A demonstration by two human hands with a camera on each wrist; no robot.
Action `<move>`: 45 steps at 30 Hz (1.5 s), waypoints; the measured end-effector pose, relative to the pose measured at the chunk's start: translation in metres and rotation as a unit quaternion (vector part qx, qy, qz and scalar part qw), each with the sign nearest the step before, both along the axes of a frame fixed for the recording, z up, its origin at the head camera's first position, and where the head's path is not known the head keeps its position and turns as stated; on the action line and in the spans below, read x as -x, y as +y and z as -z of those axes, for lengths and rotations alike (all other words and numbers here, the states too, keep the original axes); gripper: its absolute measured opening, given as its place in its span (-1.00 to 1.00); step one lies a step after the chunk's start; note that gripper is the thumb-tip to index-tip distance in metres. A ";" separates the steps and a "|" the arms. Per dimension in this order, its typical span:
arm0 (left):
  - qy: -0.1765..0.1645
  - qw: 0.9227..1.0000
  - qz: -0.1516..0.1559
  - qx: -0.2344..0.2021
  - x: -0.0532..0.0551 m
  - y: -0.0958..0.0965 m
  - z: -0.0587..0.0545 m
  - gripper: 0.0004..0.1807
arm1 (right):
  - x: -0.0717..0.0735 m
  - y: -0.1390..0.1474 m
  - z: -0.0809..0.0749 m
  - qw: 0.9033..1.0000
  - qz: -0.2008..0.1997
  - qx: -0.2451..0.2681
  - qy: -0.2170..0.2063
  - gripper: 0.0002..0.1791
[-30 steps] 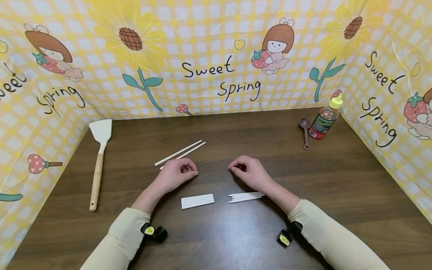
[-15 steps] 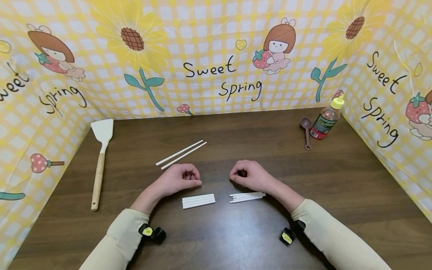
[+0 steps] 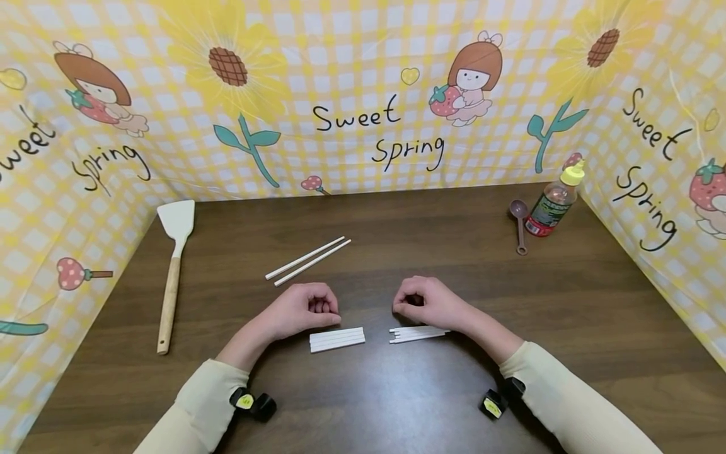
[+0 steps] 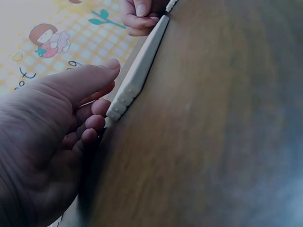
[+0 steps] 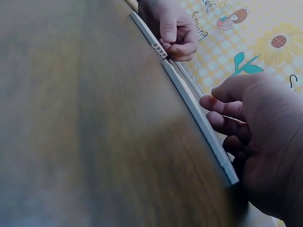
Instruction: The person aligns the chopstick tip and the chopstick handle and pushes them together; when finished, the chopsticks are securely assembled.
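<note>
Several short white sticks (image 3: 337, 340) lie side by side in a flat row at the middle of the table. My left hand (image 3: 306, 309), loosely curled and empty, is just behind them, its fingertips close to the row's end in the left wrist view. To the right lies a second row of white sticks (image 3: 418, 335) with uneven left ends. Behind this row is my right hand (image 3: 428, 302), fingers bent and nothing held; its wrist covers the row's right end. Two longer white sticks (image 3: 312, 263), like chopsticks, lie slanted behind my left hand.
A white spatula with a wooden handle (image 3: 169, 306) lies at the left. At the back right, a brown measuring spoon (image 3: 519, 227) rests next to a yellow-capped bottle (image 3: 550, 205). Patterned cloth (image 3: 351, 170) walls the table's back and sides.
Both hands have drawn back toward the near side, closer to the two rows. My left hand no longer covers part of the longer sticks. The sticks lie as before.
</note>
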State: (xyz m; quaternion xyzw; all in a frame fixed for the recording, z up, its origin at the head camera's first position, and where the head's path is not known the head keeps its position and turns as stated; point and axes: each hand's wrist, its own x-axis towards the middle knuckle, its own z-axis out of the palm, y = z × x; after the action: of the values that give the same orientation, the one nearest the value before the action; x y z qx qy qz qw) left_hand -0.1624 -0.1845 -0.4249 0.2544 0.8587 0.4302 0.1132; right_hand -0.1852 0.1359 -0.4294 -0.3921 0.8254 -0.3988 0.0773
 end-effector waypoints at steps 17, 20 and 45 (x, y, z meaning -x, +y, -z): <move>0.056 0.998 0.037 0.010 -0.006 0.002 0.002 -0.80 | -0.013 0.015 0.001 1.000 -0.025 -0.013 -0.004 -0.85; 0.059 0.997 0.041 0.018 -0.005 0.002 0.001 -0.79 | -0.013 0.015 -0.001 0.999 -0.029 -0.023 -0.005 -0.85; 0.039 0.999 0.020 0.023 -0.004 0.002 0.000 -0.85 | -0.012 0.014 0.002 1.000 0.002 -0.002 0.001 -0.91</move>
State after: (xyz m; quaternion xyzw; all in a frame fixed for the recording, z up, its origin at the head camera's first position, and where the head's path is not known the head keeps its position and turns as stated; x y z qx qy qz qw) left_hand -0.1581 -0.1825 -0.4251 0.2852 0.8669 0.3979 0.0941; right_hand -0.1736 0.1497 -0.4310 -0.3910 0.8268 -0.3971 0.0765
